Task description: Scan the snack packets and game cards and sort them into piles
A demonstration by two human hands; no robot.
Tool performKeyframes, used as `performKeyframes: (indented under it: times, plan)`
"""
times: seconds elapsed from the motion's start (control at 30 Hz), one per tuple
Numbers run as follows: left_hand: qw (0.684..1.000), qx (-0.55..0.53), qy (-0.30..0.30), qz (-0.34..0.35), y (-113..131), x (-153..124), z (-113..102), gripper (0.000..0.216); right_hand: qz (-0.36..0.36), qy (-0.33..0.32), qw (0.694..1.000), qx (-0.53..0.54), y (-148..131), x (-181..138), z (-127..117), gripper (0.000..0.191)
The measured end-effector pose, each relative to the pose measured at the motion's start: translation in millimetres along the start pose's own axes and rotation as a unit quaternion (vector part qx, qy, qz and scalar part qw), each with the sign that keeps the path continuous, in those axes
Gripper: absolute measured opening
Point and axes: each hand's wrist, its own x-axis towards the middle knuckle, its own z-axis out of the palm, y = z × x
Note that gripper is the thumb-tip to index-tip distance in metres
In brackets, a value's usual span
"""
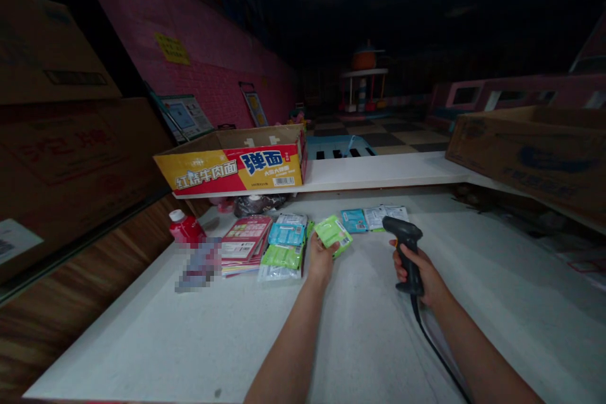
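Note:
My left hand (322, 257) is closed on a green packet (333, 235), with its printed back and barcode turned up. In my right hand (421, 271) is a black barcode scanner (408, 259), its fingers wrapped round the handle. The scanner's head points left, toward the packet, and a cable (438, 353) runs down from its grip. Left of the packet lies a pile of blue packets (286, 234), green packets (283, 257) and clear-edged ones. Behind the hands, a blue packet (354, 221) and white packets (375, 217) lie in a row.
Pink booklets (246, 240) are stacked left of the packets, beside a red bottle (186, 227) and a blurred-out item. A raised white shelf (379, 170) crosses behind, carrying a yellow and red carton (237, 164) and a brown carton (525, 151). Large boxes (71, 164) stand left.

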Motion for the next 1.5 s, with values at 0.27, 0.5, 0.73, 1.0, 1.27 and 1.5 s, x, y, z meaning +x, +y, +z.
performKeyframes:
  times: [0.27,0.5,0.73,1.0,1.27,1.5]
  plan:
    - [0.964,0.205,0.081,0.152,-7,10,-8,0.04,0.044,-0.094,0.986,-0.127,2,-16,11,0.046]
    - [0.941,0.263,0.115,0.178,-10,9,-10,0.034,0.054,-0.101,0.98,-0.16,4,-19,7,0.052]
    - [0.928,0.304,0.126,0.174,-3,5,-6,0.028,0.055,-0.102,0.981,-0.155,2,-23,5,0.039]
    - [0.916,0.338,0.133,0.169,8,1,-1,0.022,0.058,-0.118,0.98,-0.151,-1,-27,8,0.038]
    - [0.933,0.294,0.118,0.168,1,3,-5,0.025,0.078,-0.139,0.977,-0.145,-1,-24,4,0.038]
    - [0.947,0.242,0.105,0.181,-9,8,-9,0.029,0.071,-0.118,0.979,-0.149,4,-23,1,0.04]
